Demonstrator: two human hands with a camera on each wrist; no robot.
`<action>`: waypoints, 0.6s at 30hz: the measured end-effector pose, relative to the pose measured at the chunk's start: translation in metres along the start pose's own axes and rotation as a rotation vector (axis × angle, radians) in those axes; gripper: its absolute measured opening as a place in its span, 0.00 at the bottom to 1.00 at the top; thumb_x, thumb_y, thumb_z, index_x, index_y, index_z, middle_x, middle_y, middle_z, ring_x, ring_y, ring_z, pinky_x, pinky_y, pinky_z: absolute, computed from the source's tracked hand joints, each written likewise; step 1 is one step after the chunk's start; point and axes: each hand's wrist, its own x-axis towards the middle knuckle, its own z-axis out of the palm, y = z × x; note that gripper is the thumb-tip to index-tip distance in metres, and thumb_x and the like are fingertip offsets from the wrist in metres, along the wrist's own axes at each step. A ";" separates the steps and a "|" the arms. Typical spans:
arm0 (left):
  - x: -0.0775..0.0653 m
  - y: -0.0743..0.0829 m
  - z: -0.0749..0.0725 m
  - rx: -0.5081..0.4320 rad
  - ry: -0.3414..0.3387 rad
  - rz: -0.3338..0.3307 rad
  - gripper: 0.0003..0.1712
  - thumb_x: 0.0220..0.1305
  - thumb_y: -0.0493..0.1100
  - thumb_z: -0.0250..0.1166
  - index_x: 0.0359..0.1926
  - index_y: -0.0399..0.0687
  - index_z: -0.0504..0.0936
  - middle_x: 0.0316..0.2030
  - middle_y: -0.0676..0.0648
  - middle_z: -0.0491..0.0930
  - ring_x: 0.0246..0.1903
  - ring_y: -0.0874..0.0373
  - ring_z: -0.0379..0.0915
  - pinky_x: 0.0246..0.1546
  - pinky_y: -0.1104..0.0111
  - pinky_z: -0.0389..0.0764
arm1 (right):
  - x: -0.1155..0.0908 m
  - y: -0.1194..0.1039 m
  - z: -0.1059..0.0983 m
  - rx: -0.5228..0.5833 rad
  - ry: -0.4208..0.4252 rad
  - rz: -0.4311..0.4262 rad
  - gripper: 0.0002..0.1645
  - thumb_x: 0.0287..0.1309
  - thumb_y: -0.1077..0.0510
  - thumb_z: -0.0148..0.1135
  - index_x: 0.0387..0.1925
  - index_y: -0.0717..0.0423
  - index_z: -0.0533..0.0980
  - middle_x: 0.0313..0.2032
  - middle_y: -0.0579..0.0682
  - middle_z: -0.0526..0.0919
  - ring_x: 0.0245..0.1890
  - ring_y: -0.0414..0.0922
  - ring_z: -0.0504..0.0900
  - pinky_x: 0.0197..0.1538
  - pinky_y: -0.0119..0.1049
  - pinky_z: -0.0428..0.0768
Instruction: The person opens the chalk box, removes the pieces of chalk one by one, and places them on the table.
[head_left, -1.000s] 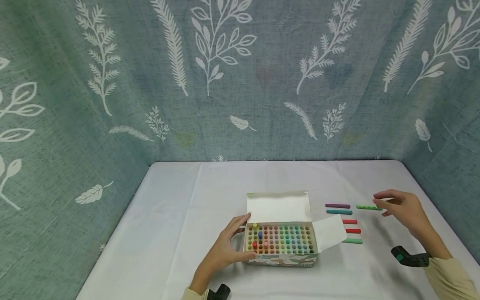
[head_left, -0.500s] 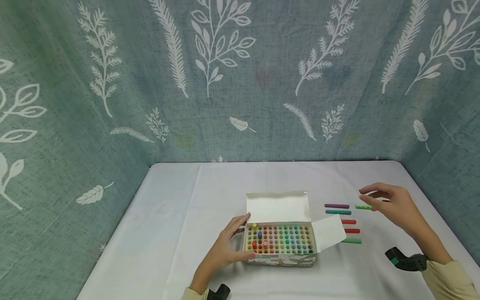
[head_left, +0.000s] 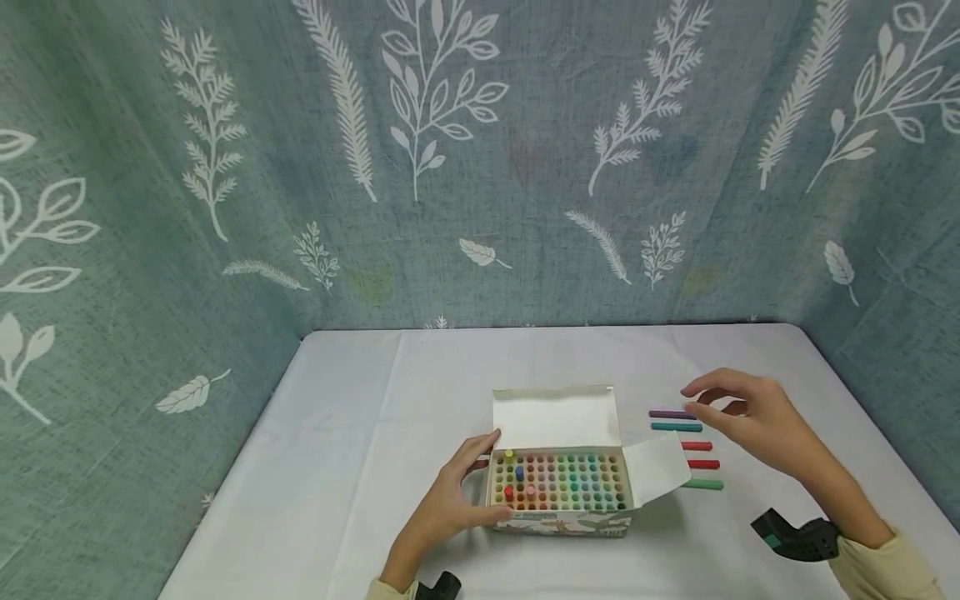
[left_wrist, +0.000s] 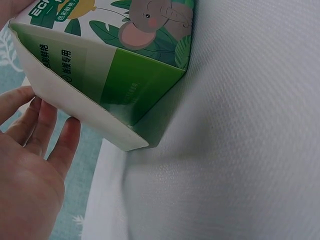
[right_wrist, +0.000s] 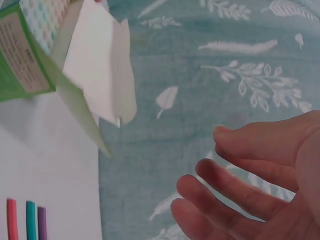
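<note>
My left hand (head_left: 448,492) grips the left end of an open chalk box (head_left: 566,522), thumb at the front corner and fingers at the back. In the left wrist view its fingertips touch the raised end flap (left_wrist: 75,105). The box's tray has rows of round holes; a yellow, a blue (head_left: 519,473), a red (head_left: 508,493) and a pink chalk stand in it. My right hand (head_left: 750,417) hovers by the purple chalk (head_left: 667,414), fingers loosely bent. The right wrist view shows nothing between its fingers (right_wrist: 227,192). The patterned green chalk is hidden by this hand.
A teal chalk (head_left: 677,427), two red ones (head_left: 703,464) and a green one (head_left: 705,484) lie right of the box, partly under its side flap (head_left: 656,471). The lid (head_left: 555,419) stands up behind. A leaf-patterned curtain (head_left: 525,167) rises past the white table (head_left: 337,400).
My right hand has moved left, from the patterned green chalk's right end to the purple chalk, covering the green one. My left hand has stayed on the box.
</note>
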 end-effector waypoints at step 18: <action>0.001 -0.019 0.002 0.032 0.004 -0.003 0.53 0.47 0.45 0.76 0.72 0.59 0.57 0.66 0.55 0.59 0.64 0.56 0.57 0.61 0.55 0.68 | -0.004 -0.036 0.025 0.086 -0.085 -0.217 0.16 0.51 0.65 0.69 0.38 0.43 0.79 0.36 0.35 0.80 0.33 0.33 0.79 0.27 0.29 0.80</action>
